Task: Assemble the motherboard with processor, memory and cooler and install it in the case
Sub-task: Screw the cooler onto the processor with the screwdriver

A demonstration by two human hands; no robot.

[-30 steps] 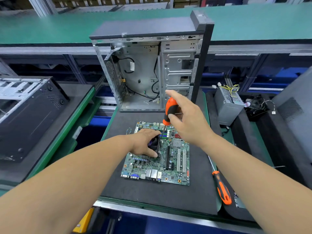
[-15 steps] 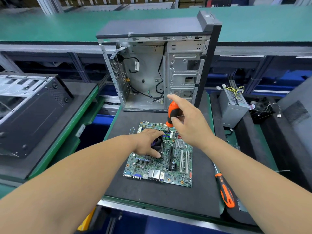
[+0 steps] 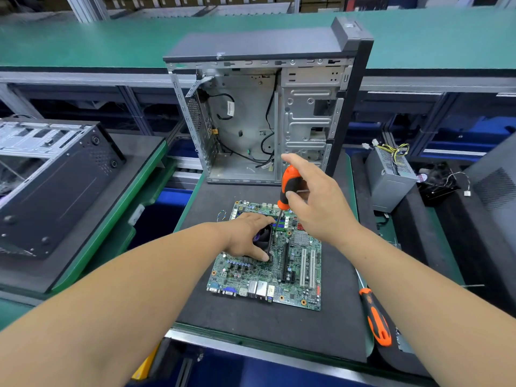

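A green motherboard point(image 3: 296, 272) lies flat on the dark mat point(image 3: 251, 317). My left hand point(image 3: 245, 238) rests on the black cooler point(image 3: 264, 237) near the board's middle, fingers curled over its fan frame. My right hand point(image 3: 315, 199) grips an orange and black screwdriver point(image 3: 289, 185) held upright, its shaft reaching down to the cooler's right edge. Memory sticks point(image 3: 280, 224) show green and blue just behind the cooler. The open grey case point(image 3: 265, 107) stands upright behind the board, its side facing me, with loose black cables inside.
A second orange screwdriver point(image 3: 375, 322) lies at the mat's right edge. A grey power supply point(image 3: 388, 177) with yellow wires stands at the right. Another case point(image 3: 50, 174) lies on its side at the left. A green conveyor point(image 3: 111, 37) runs behind.
The view has drifted slightly. Both hands stay at the cooler, with the screwdriver still upright on its right side.
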